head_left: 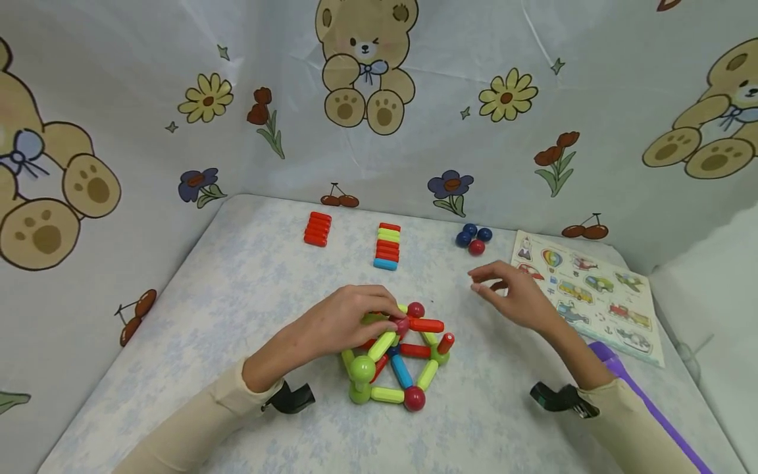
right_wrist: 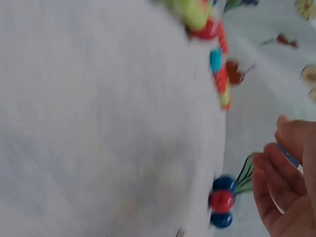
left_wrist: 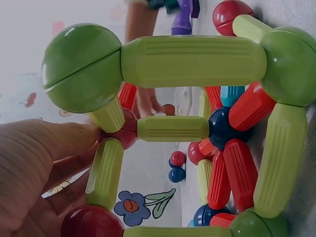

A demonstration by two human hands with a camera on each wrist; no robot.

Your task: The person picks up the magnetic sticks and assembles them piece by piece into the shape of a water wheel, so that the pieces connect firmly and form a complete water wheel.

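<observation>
A frame of magnetic rods and balls (head_left: 387, 395) stands on the table, built of yellow-green, red and blue rods with red, green and dark blue balls. My left hand (head_left: 349, 316) reaches over its top and pinches a red ball (head_left: 401, 326) where upper rods meet. In the left wrist view the thumb (left_wrist: 74, 138) presses that red ball (left_wrist: 127, 129), with the other fingers behind. One red rod (head_left: 428, 325) sticks out to the right from it. My right hand (head_left: 512, 293) hovers right of the frame, fingers loosely bent and holding nothing.
Behind the frame lie a row of red rods (head_left: 317, 229) and a mixed row of rods (head_left: 387, 247). Loose blue and red balls (head_left: 476, 247) sit at the back. A picture board (head_left: 586, 289) and a purple strip-like thing (head_left: 645, 401) lie at the right.
</observation>
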